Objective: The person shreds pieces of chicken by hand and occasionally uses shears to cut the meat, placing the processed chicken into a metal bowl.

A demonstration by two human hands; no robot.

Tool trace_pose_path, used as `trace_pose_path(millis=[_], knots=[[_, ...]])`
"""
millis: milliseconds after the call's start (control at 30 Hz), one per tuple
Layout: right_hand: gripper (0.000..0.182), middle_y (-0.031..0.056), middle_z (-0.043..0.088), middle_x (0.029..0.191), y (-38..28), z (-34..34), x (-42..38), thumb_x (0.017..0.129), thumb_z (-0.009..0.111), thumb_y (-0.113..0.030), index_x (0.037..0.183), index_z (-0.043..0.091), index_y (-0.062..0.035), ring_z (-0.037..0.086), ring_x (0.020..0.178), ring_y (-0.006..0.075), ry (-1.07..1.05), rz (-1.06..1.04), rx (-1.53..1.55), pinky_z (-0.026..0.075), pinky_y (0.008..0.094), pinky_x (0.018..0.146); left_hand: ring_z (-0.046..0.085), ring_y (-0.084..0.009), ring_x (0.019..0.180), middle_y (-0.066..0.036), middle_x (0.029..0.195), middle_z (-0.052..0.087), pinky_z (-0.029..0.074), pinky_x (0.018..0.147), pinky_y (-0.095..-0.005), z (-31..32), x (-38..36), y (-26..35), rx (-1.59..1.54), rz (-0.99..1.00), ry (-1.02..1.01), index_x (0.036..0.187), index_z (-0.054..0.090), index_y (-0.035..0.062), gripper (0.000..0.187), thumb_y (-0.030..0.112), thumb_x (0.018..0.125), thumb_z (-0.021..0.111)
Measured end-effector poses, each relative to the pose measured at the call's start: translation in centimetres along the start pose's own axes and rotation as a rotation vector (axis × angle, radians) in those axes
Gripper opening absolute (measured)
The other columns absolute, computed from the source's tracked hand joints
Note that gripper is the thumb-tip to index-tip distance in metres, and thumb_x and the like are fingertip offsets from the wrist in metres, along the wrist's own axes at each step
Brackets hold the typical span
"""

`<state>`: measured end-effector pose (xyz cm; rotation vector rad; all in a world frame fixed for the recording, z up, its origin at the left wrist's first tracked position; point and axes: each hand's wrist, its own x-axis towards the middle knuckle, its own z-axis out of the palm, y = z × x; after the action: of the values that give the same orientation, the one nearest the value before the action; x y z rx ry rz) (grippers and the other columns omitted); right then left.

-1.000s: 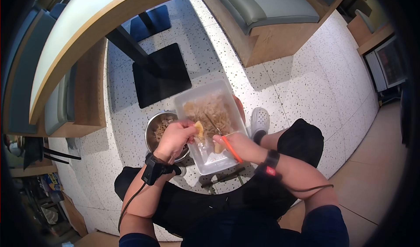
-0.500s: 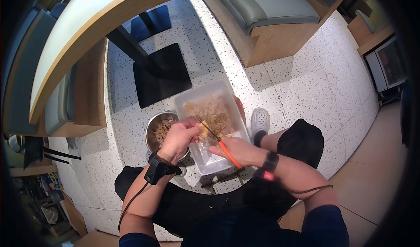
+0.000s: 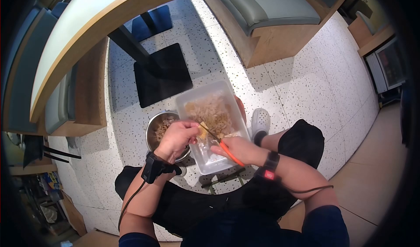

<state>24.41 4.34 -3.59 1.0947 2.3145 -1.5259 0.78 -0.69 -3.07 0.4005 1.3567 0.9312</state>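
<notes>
Over the left side of a white plastic tub (image 3: 183, 99), my left hand (image 3: 177, 138) pinches a yellowish piece of food (image 3: 203, 131); its exact kind I cannot make out. Orange-handled scissors (image 3: 230, 153) are gripped in my right hand (image 3: 239, 150), their dark blades pointing up and left against that piece. Pale, tan-coloured food pieces (image 3: 212, 109) fill the far part of the tub. Left of it, partly behind my left hand, a steel bowl (image 3: 151, 126) holds brownish pieces (image 3: 162, 129).
A black table base (image 3: 162, 80) stands on the speckled floor (image 3: 271, 94) beyond the tub. Padded benches (image 3: 280, 10) lie ahead and to the left, beside a wood-edged table (image 3: 78, 32). A foot in a light clog (image 3: 260, 121) rests right of the tub.
Both hands stay nearly where they were, with the scissors at the yellowish piece. The scissors' handles have shifted very slightly to the right.
</notes>
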Motion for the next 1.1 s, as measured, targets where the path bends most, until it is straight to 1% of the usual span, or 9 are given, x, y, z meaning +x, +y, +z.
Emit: trace_pose_path(millis=[233,400,600,733,833,900,933,1000,1100], knots=[[0.079,0.0224,0.066,0.073,0.1,-0.3,0.2,0.100,0.045,-0.069,0.077,0.068,0.0030,0.067,0.078,0.0366,-0.037,0.048,0.110,0.052,0.0425,0.076,0.057,-0.0117,0.058,-0.004,0.078,0.064,0.045,0.055,-0.0235,0.4,-0.4,0.5,0.009,-0.049,0.002,0.094,0.066,-0.0008,0.005,0.003,0.090,0.067],[0.076,0.0211,0.065,0.072,-1.7,-1.2,-0.2,0.102,0.044,-0.066,0.079,0.068,0.0026,0.067,0.075,0.0341,-0.127,0.224,0.233,0.052,0.0411,0.074,0.057,-0.0111,0.057,-0.003,0.076,0.062,0.043,0.053,-0.0232,0.5,-0.1,0.3,0.006,-0.042,0.023,0.093,0.066,-0.0012,0.007,0.004,0.090,0.069],[0.078,0.0204,0.063,0.069,-0.5,-0.3,-0.2,0.102,0.040,-0.068,0.081,0.068,0.0020,0.066,0.073,0.0341,-0.087,0.041,0.201,0.051,0.0419,0.073,0.056,-0.0110,0.054,-0.002,0.073,0.061,0.044,0.053,-0.0240,0.4,0.2,-0.1,0.033,-0.061,-0.032,0.091,0.066,-0.0006,0.004,0.001,0.089,0.069],[0.080,0.0193,0.063,0.071,0.4,0.1,0.4,0.101,0.039,-0.070,0.084,0.068,0.0022,0.065,0.074,0.0340,-0.086,0.071,0.184,0.050,0.0426,0.074,0.056,-0.0109,0.055,-0.002,0.073,0.061,0.045,0.054,-0.0243,0.8,0.1,-0.3,0.064,-0.090,-0.073,0.092,0.066,-0.0014,0.004,-0.001,0.088,0.068],[0.080,0.0190,0.063,0.073,0.3,-0.5,0.9,0.101,0.038,-0.070,0.088,0.069,0.0025,0.064,0.076,0.0344,-0.048,0.116,0.174,0.050,0.0439,0.076,0.057,-0.0112,0.057,-0.003,0.075,0.062,0.047,0.056,-0.0246,0.6,0.2,-0.3,0.030,-0.089,-0.049,0.094,0.066,-0.0022,0.005,-0.001,0.089,0.067],[0.082,0.0204,0.064,0.079,-0.6,-1.7,0.2,0.101,0.036,-0.071,0.090,0.067,0.0040,0.064,0.079,0.0356,-0.128,0.284,0.370,0.050,0.0454,0.078,0.058,-0.0116,0.059,-0.004,0.077,0.062,0.048,0.057,-0.0248,0.7,0.2,-0.2,0.003,-0.083,-0.017,0.096,0.065,-0.0027,0.006,0.000,0.090,0.067],[0.082,0.0204,0.064,0.079,-0.3,-1.3,0.3,0.101,0.036,-0.071,0.090,0.067,0.0040,0.064,0.079,0.0356,-0.128,0.281,0.367,0.050,0.0454,0.078,0.060,-0.0123,0.062,-0.005,0.081,0.064,0.051,0.061,-0.0252,0.7,0.3,-0.1,-0.069,-0.029,0.009,0.099,0.064,-0.0029,0.008,0.000,0.092,0.066],[0.081,0.0208,0.063,0.082,0.6,-0.2,0.5,0.101,0.037,-0.070,0.092,0.064,0.0049,0.063,0.081,0.0361,-0.140,0.054,0.301,0.049,0.0450,0.079,0.062,-0.0130,0.065,-0.006,0.086,0.065,0.053,0.064,-0.0255,0.5,0.3,-0.1,-0.143,0.030,0.044,0.102,0.063,-0.0030,0.010,0.000,0.093,0.066],[0.078,0.0213,0.063,0.086,0.8,0.2,0.5,0.102,0.038,-0.070,0.094,0.060,0.0048,0.063,0.085,0.0370,-0.189,-0.029,0.256,0.049,0.0447,0.080,0.067,-0.0159,0.076,-0.010,0.094,0.066,0.059,0.070,-0.0261,0.8,0.3,-0.2,-0.209,0.063,0.112,0.114,0.058,-0.0089,0.023,-0.001,0.094,0.064]])
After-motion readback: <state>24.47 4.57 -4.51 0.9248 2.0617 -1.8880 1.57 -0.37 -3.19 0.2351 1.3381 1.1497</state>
